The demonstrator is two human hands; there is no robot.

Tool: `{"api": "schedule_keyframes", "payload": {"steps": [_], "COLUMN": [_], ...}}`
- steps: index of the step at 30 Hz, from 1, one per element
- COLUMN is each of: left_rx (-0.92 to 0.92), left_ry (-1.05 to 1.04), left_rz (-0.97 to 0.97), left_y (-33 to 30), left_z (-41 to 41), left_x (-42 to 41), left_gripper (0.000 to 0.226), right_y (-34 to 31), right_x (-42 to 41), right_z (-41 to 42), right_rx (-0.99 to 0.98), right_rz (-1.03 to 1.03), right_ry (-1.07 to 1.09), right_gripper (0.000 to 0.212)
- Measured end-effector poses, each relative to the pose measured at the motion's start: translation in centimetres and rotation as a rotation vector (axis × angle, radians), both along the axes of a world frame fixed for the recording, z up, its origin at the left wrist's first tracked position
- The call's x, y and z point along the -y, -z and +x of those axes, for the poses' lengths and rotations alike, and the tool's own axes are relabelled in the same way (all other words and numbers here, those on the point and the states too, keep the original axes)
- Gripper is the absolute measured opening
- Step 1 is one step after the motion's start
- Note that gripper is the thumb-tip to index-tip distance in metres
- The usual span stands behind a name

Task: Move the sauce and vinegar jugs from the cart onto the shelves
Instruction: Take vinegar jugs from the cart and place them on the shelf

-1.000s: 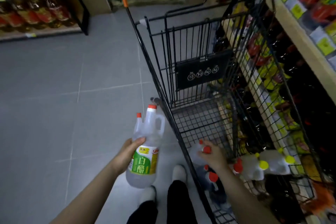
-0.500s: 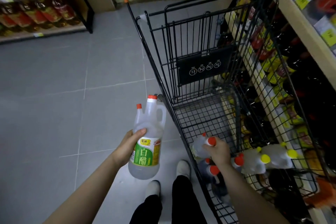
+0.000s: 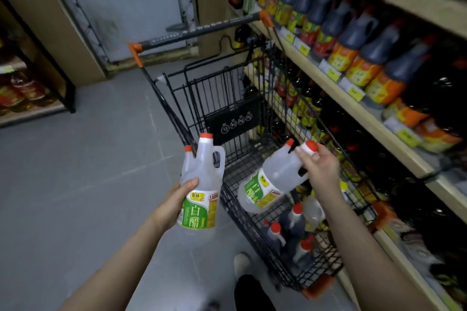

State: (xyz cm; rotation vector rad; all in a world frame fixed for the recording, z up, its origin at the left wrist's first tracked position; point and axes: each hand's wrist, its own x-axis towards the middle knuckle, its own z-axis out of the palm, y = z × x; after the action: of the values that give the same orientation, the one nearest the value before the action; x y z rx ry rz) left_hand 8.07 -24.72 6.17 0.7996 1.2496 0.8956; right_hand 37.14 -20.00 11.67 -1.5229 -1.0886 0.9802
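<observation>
My right hand [image 3: 319,166] grips a second vinegar jug [image 3: 271,182] by its handle, now lifted clear above the cart [image 3: 255,232]. My left hand [image 3: 174,203] holds the first jug [image 3: 201,192] upright. Both await shelving.

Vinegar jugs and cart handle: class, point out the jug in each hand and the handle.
Left-hand vinegar jug [image 3: 198,212]: head view, green label.
Right-hand vinegar jug [image 3: 280,168]: head view, clear shoulder.
Cart handle [image 3: 199,30]: head view, bar's middle.

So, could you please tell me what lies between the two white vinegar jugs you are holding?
In the head view, the cart's black wire side wall runs between the left-hand jug and the right-hand jug; nothing else sits there.
</observation>
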Motion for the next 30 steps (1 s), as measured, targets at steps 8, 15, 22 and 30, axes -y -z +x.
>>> {"api": "schedule_keyframes", "payload": {"steps": [8,15,22,30], "left_rx": [0.008,0.040,0.035,0.032], "left_ry": [0.297,0.589,0.830,0.999], "left_rz": [0.124,0.073,-0.002,-0.013], "left_y": [-3.8,-4.3,-4.2,-4.9], "left_z": [1.3,6.8,13.9,22.8], "left_x": [1.8,6.7,13.2,25.8], "left_gripper": [0.095,0.073,0.065,0.052], "right_y": [-4.7,-4.9,-4.6,-5.3], "right_x": [10.8,23.4,35.2,51.0], "right_z": [-1.7,-0.3,3.4,7.3], "right_rx": [-0.434,-0.277,-0.311,-0.361], "right_rz": [0.114,0.061,0.041,0.100], "right_ry": [0.300,0.580,0.835,1.020], "right_gripper": [0.012,0.008,0.034,0.037]}}
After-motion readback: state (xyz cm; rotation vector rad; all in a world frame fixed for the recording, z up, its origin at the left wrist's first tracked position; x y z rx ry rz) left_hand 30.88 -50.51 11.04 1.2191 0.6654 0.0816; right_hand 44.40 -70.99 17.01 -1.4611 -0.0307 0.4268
